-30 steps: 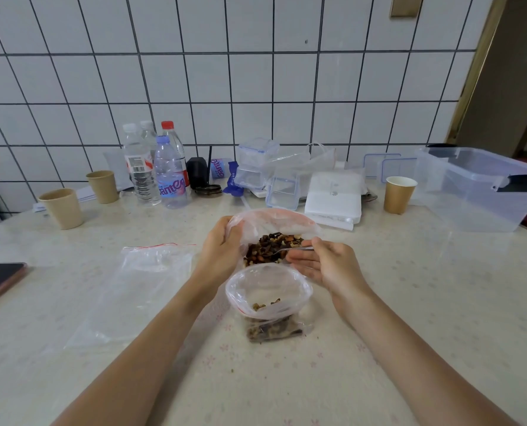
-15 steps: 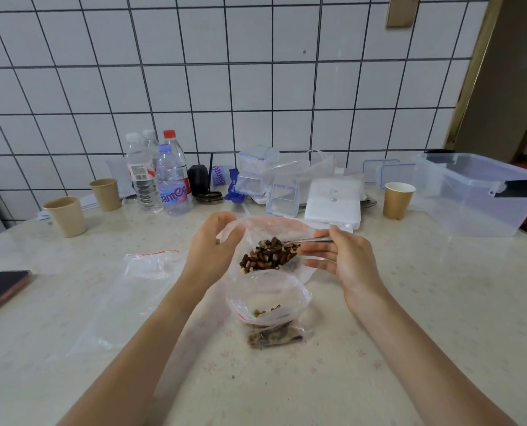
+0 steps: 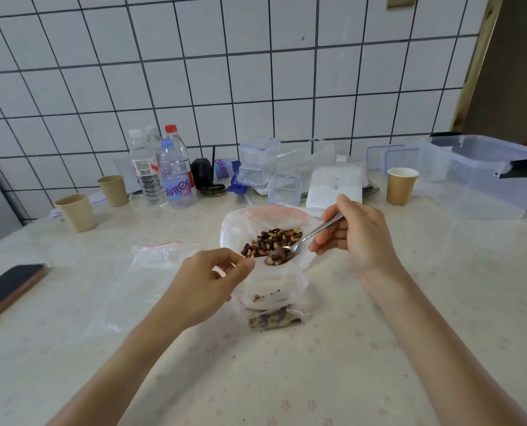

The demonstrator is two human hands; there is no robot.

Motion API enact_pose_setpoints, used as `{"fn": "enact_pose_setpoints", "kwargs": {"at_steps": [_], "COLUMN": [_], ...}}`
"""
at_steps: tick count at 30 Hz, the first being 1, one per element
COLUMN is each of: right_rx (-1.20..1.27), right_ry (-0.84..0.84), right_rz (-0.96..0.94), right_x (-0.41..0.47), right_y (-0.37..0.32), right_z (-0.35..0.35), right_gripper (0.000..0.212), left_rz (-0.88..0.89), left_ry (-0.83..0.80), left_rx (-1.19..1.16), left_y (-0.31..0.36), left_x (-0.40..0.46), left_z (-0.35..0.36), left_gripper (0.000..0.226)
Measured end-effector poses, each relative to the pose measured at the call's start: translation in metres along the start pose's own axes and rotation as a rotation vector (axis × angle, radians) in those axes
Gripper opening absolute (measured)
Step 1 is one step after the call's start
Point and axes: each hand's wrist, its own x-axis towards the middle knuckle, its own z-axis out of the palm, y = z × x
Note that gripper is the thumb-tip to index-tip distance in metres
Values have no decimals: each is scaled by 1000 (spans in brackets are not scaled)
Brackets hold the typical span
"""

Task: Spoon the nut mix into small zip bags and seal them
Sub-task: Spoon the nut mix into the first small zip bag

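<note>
A large clear bag (image 3: 237,222) with a pink zip holds the nut mix (image 3: 271,238) at the table's middle. Just in front of it stands a small zip bag (image 3: 289,290) with some nuts (image 3: 273,319) at its bottom. My left hand (image 3: 207,287) pinches the small bag's rim on the left side and holds its mouth up. My right hand (image 3: 354,235) grips a metal spoon (image 3: 305,241) by the handle. The spoon's bowl carries nuts and hangs over the small bag's mouth, at the front edge of the big bag.
Empty clear zip bags (image 3: 151,256) lie to the left. A phone (image 3: 7,287) sits at the left edge. Paper cups (image 3: 74,212), water bottles (image 3: 174,176), small clear boxes (image 3: 283,189), another cup (image 3: 400,186) and a big plastic bin (image 3: 477,176) line the back by the tiled wall.
My right hand lifted the spoon out of the nut mix with a load and brought it toward the small bag. My left hand shifted from the big bag's rim to the small bag's rim.
</note>
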Motion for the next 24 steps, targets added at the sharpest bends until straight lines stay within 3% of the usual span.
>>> {"fn": "enact_pose_setpoints", "kwargs": {"at_steps": [2, 8, 12, 17, 24], "right_rx": [-57, -321, -403, -211, 70], "right_ry": [-62, -374, -435, -267, 100], "right_rz": [-60, -366, -428, -371, 64], "right_x": [-5, -27, -33, -23, 5], "right_y": [-1, 1, 1, 4, 23], "right_z": [3, 14, 15, 14, 4], "right_gripper": [44, 39, 38, 40, 44], "left_rz": [11, 15, 1, -19, -36], "left_ry": [-2, 27, 35, 34, 42], "left_rx": [-49, -159, -166, -147, -61], "left_y": [-1, 3, 2, -5, -9], "left_x": [-3, -1, -2, -2, 8], "left_z": [2, 5, 3, -1, -9], "left_gripper": [16, 17, 18, 16, 23]}}
